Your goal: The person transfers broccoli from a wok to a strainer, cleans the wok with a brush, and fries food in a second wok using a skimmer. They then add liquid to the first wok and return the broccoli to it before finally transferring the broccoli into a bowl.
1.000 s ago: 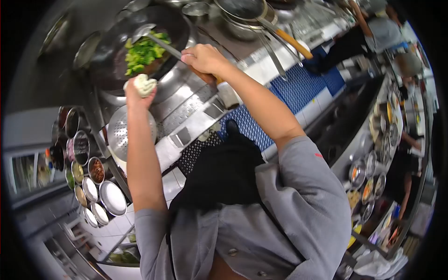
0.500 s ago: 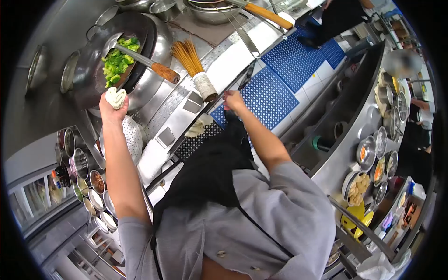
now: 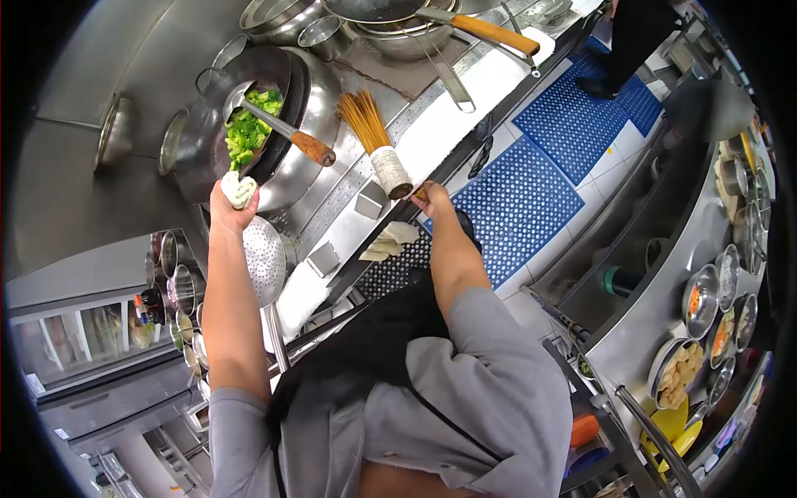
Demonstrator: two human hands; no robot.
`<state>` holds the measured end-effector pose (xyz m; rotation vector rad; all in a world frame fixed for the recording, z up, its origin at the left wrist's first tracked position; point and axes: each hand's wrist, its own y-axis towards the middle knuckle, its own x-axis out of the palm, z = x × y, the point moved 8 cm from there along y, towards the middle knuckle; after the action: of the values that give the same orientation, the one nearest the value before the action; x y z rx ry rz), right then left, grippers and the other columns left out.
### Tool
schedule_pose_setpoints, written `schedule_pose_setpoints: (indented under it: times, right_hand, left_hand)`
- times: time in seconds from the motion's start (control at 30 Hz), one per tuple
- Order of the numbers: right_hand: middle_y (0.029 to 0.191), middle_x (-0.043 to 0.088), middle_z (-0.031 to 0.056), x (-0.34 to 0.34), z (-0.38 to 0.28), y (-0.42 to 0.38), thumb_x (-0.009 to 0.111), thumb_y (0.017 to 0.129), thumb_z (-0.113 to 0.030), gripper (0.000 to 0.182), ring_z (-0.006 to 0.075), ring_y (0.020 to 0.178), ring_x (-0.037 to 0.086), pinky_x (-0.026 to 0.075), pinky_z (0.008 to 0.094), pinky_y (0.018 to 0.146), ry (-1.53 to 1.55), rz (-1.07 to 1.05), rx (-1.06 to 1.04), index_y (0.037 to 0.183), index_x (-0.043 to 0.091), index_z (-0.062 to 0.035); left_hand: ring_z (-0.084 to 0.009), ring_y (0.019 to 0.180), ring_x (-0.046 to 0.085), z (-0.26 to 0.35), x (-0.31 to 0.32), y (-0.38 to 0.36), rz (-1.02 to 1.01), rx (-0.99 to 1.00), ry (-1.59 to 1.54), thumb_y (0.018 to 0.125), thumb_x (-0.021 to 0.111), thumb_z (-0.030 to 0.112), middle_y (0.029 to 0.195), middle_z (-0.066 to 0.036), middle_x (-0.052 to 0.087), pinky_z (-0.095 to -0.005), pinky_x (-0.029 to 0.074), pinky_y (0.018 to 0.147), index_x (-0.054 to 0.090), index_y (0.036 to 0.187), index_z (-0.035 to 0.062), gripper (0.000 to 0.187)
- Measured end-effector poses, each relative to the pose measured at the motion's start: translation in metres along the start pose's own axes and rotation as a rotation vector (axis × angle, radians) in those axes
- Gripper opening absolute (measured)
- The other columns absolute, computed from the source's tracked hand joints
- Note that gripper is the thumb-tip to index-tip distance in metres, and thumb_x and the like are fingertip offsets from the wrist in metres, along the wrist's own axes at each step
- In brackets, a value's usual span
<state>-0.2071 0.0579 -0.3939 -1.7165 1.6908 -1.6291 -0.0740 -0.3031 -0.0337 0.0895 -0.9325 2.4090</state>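
Observation:
My left hand (image 3: 231, 212) is closed around a folded white cloth (image 3: 239, 189), pressed at the near rim of a dark wok (image 3: 193, 149). Chopped green vegetables (image 3: 247, 137) lie in the wok. A ladle (image 3: 309, 148) rests in it, its bowl by the greens and its wooden handle leaning out over the rim. My right hand (image 3: 434, 199) is at the stove's front edge, fingers pinched beside the base of a bamboo wok brush (image 3: 386, 162). What those fingers hold, if anything, is too small to make out.
A perforated strainer (image 3: 264, 261) sits left of my left forearm's reach, near the wok. Pans with a wooden handle (image 3: 490, 33) stand at the back. Blue mats (image 3: 506, 207) cover the floor. Bowls of food (image 3: 677, 373) line the right counter. Another person's dark-clothed leg (image 3: 635, 50) shows at upper right.
The whole view has shifted, so the stove and counter appear farther right and lower. My left hand keeps the cloth at the wok rim; my right hand stays near the brush base.

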Motion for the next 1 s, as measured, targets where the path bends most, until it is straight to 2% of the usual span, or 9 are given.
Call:
schedule_pose_setpoints:
  times: [0.33, 0.37, 0.43, 0.5, 0.63, 0.73, 0.83, 0.9, 1.0]
  right_hand:
    - [0.13, 0.051, 0.0142, -0.008, -0.042, -0.091, 0.055, 0.095, -0.03, 0.055, 0.0335, 0.118, 0.046, 0.052, 0.045, 0.086, -0.417, -0.037, -0.221, 0.144, 0.039, -0.0105]
    - [0.128, 0.053, 0.0143, -0.016, -0.056, -0.107, 0.057, 0.093, -0.033, 0.054, 0.0309, 0.116, 0.05, 0.054, 0.0434, 0.081, -0.577, -0.017, -0.215, 0.14, 0.046, -0.0087]
    - [0.091, 0.069, 0.0096, -0.016, -0.086, -0.152, 0.054, 0.095, -0.039, 0.041, 0.0212, 0.074, 0.066, 0.056, 0.0365, 0.062, -0.732, -0.155, -0.163, 0.107, 0.066, -0.0012]
    - [0.067, 0.065, 0.0065, 0.029, -0.127, -0.248, 0.052, 0.099, -0.034, 0.041, 0.0166, 0.053, 0.061, 0.051, 0.0288, 0.052, -0.913, -0.095, -0.146, 0.084, 0.067, 0.0]
    - [0.075, 0.067, 0.0103, 0.171, -0.181, -0.341, 0.061, 0.094, -0.031, 0.035, 0.019, 0.067, 0.067, 0.051, 0.031, 0.058, -1.053, -0.329, -0.854, 0.092, 0.068, 0.0033]
    - [0.106, 0.064, 0.0246, 0.306, -0.151, -0.368, 0.07, 0.083, -0.036, 0.045, 0.0396, 0.101, 0.061, 0.048, 0.0429, 0.088, -1.633, -0.503, -1.421, 0.106, 0.067, 0.0023]
    - [0.113, 0.062, 0.0295, 0.384, -0.095, -0.296, 0.071, 0.078, -0.024, 0.065, 0.0405, 0.107, 0.061, 0.047, 0.0462, 0.092, -2.173, -0.506, -1.077, 0.133, 0.046, -0.0005]
    - [0.111, 0.062, 0.0316, 0.4, -0.082, -0.273, 0.061, 0.079, -0.011, 0.063, 0.043, 0.105, 0.061, 0.047, 0.0469, 0.092, -2.089, -0.481, -0.773, 0.137, 0.041, -0.0002]
    - [0.106, 0.063, 0.0322, 0.396, -0.093, -0.301, 0.054, 0.077, -0.005, 0.065, 0.0451, 0.103, 0.061, 0.047, 0.0467, 0.091, -2.068, -0.532, -1.08, 0.14, 0.039, -0.0002]
  left_hand:
    - [-0.0312, 0.087, 0.065, -0.002, -0.003, 0.012, 0.012, 0.065, -0.082, 0.091, 0.051, 0.034, 0.094, -0.009, 0.067, -0.0448, 0.054, 0.068, 0.064, 0.098, 0.0149, 0.024]
    - [-0.031, 0.084, 0.066, -0.005, 0.005, -0.003, 0.032, 0.059, -0.123, 0.091, 0.052, 0.031, 0.093, -0.01, 0.067, -0.0431, 0.056, 0.067, 0.065, 0.098, 0.0133, 0.023]
    - [-0.0313, 0.085, 0.064, -0.01, 0.004, 0.006, -0.006, 0.045, -0.177, 0.09, 0.053, 0.031, 0.093, -0.01, 0.066, -0.0448, 0.054, 0.067, 0.064, 0.097, 0.0135, 0.022]
    - [-0.0328, 0.086, 0.064, -0.016, 0.003, 0.015, -0.001, 0.048, -0.226, 0.087, 0.054, 0.034, 0.096, -0.01, 0.066, -0.0471, 0.054, 0.067, 0.063, 0.1, 0.0149, 0.024]
    - [-0.0333, 0.083, 0.064, -0.02, 0.012, 0.003, -0.011, 0.068, -0.274, 0.087, 0.056, 0.035, 0.096, -0.012, 0.065, -0.045, 0.054, 0.061, 0.061, 0.102, 0.0144, 0.026]
    - [-0.0324, 0.084, 0.064, -0.022, 0.011, 0.007, 0.0, 0.088, -0.288, 0.087, 0.055, 0.035, 0.094, -0.01, 0.064, -0.0446, 0.054, 0.061, 0.06, 0.102, 0.0153, 0.026]
    - [-0.0329, 0.081, 0.066, -0.022, 0.012, 0.004, -0.002, 0.1, -0.309, 0.087, 0.058, 0.032, 0.097, -0.011, 0.065, -0.0445, 0.055, 0.056, 0.06, 0.105, 0.0113, 0.027]
    - [-0.0294, 0.082, 0.065, -0.023, 0.011, 0.003, -0.045, 0.088, -0.292, 0.087, 0.061, 0.036, 0.097, -0.01, 0.065, -0.0442, 0.055, 0.062, 0.061, 0.105, 0.0133, 0.03]
    - [-0.0269, 0.086, 0.064, -0.026, 0.012, -0.018, -0.05, 0.072, -0.279, 0.086, 0.063, 0.04, 0.097, -0.008, 0.064, -0.0454, 0.054, 0.07, 0.061, 0.106, 0.016, 0.032]
